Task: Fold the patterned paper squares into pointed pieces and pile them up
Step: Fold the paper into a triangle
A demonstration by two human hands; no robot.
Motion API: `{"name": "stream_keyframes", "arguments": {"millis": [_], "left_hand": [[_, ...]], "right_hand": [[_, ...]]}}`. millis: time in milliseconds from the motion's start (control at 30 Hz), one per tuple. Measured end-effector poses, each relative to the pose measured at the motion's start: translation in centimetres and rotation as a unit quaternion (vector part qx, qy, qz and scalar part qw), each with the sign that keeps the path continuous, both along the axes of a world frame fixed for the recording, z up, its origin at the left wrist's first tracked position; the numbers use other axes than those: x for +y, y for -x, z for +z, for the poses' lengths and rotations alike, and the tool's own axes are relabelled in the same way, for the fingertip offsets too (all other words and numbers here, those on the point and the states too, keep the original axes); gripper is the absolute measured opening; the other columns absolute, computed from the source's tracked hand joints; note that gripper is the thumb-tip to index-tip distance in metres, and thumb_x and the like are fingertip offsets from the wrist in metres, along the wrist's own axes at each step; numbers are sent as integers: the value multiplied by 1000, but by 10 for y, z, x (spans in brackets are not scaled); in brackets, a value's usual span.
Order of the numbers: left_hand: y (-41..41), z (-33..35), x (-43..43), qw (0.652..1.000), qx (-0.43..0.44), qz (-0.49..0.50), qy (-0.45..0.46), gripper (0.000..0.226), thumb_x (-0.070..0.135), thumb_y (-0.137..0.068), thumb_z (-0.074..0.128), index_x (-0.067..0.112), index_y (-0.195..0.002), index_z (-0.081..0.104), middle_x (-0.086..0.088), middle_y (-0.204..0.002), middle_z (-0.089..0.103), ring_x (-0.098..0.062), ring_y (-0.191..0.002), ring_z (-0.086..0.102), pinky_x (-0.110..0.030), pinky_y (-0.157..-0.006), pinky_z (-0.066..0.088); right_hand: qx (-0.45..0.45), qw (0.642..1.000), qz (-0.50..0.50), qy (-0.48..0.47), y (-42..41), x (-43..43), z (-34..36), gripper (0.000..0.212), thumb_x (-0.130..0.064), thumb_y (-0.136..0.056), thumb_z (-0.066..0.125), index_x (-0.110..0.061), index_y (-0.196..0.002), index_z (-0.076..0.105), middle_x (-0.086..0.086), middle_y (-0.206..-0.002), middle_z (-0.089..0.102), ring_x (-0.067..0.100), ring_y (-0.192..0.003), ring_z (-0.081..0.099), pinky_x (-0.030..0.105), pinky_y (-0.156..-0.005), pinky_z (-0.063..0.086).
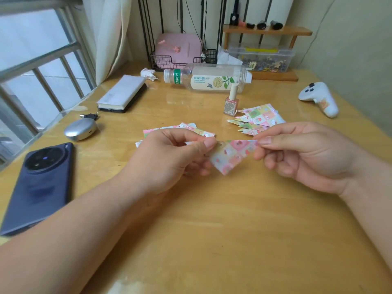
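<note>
Near the left edge of the glossy wooden tabletop (212,230) lies a dark blue smartphone (40,185), camera side up. Beyond it is a silver oval case (80,129), and farther toward the back left corner a white rectangular block resting on a black slab (122,94). Toward the middle of the tabletop, a loose stack of flat patterned paper squares (180,129) lies partly hidden behind the left hand (169,158). This hand pinches the left corner of a pastel patterned paper folded into a triangle (231,154), point downward, over the middle of the tabletop. Whether the paper touches the wood cannot be told. Toward the back edge a clear plastic bottle with a cream label (207,78) lies on its side, with a small pink nail polish bottle (231,102) upright in front of it. Just right of that sits a pile of folded pointed patterned pieces (257,119). The right hand (303,155) pinches the triangle's right corner between thumb and forefinger. A white handheld controller (319,97) lies near the right edge.
</note>
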State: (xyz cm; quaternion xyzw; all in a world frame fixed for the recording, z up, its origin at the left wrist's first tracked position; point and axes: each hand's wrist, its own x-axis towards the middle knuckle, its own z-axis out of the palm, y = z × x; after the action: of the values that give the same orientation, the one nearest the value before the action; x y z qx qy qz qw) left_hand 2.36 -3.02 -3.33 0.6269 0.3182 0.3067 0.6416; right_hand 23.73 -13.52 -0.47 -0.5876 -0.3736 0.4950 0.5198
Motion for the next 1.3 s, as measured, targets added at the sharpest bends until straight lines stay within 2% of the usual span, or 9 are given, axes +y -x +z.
{"name": "stream_keyframes", "arguments": {"millis": [67,167,333,467,600,733,967,1133,1300], "left_hand": [[0,-2,2,1000,10,14,-19,32,49,-72,83,18,-74,78,-15,-82,76,-35,-82,74,-43,-84,52],[0,0,5,998,-50,44,-1,39,49,-86,72,10,-88,78,-14,-90,76,-37,-92,74,-50,-98,54],[8,4,13,949,127,85,-274,9,32,-89,74,26,-95,75,14,-100,71,1,-91,68,-13,-78,51],[10,-1,19,893,284,45,-345,23,44,-90,70,32,-110,71,23,-121,56,6,-103,54,-15,-86,39],[7,-5,17,856,371,5,-360,51,56,-85,68,32,-130,61,20,-137,50,-4,-118,53,-20,-91,38],[4,-4,15,820,420,1,-390,59,62,-84,66,35,-135,56,17,-137,53,-9,-119,55,-25,-88,42],[4,2,10,807,436,1,-397,38,55,-97,51,31,-124,64,12,-118,64,-12,-104,59,-26,-76,44],[7,6,14,818,436,22,-374,19,26,-90,53,23,-89,72,3,-80,70,-17,-72,63,-34,-61,53],[9,6,12,848,365,59,-380,13,29,-94,63,32,-92,76,7,-83,73,-15,-77,65,-36,-69,54]], "right_hand": [[20,1000,-11,-20,0,0,2,16,-8,-69,67,0,-82,73,17,-71,69,16,-51,60,20,-37,42],[20,993,-88,-81,-7,2,2,11,-4,-75,65,2,-84,67,12,-68,69,13,-52,61,19,-44,48],[-51,961,-229,-145,-33,11,-6,5,-2,-91,65,-4,-95,67,8,-73,74,15,-61,67,22,-55,54],[-271,925,-266,3,-50,12,-18,35,-20,-85,78,-22,-118,67,9,-70,73,6,-45,59,24,-47,46],[-430,852,-297,35,-50,10,-10,12,-27,-84,77,-22,-94,76,-4,-62,60,5,-48,49,26,-49,31],[-412,886,-214,20,-28,9,-12,11,-27,-83,78,-18,-77,75,-7,-54,56,8,-48,42,22,-47,32],[-401,916,5,-19,11,12,-28,13,-22,-85,77,-17,-73,73,-9,-50,54,6,-44,41,19,-46,36],[-419,907,37,-4,15,15,-33,10,-25,-86,76,-19,-78,73,-9,-52,59,7,-49,51,24,-53,43],[-399,917,11,-24,17,15,-30,5,-22,-87,76,-23,-92,73,-4,-56,65,8,-51,54,19,-53,43]]}}
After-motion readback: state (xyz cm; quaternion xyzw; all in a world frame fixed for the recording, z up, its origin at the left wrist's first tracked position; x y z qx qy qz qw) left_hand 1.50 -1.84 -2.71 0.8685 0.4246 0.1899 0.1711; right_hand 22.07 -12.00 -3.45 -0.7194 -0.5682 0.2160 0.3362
